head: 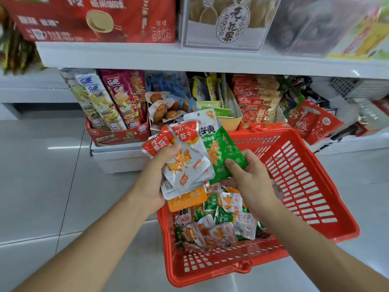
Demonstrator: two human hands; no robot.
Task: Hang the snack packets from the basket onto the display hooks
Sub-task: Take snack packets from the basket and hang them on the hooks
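While I am watching from far off, my left hand (155, 186) is gripping a fan of shiny red-and-silver packets (185, 157), long sides pointing up at the shelf (189, 57). My right hand (250, 178) is pinching a crinkly green packet (219, 152), leaning up-left. Below, more loose packets (221, 224) are lying in the red basket (305, 186) with slotted plastic walls. Smooth floor (52, 175) is lying open on the left.

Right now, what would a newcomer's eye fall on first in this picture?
First the bright red basket, low and right of centre, with a heap of small packets in its near end. Just above it, the left hand grips a fan of silver-and-orange packets, and the right hand pinches a green packet.
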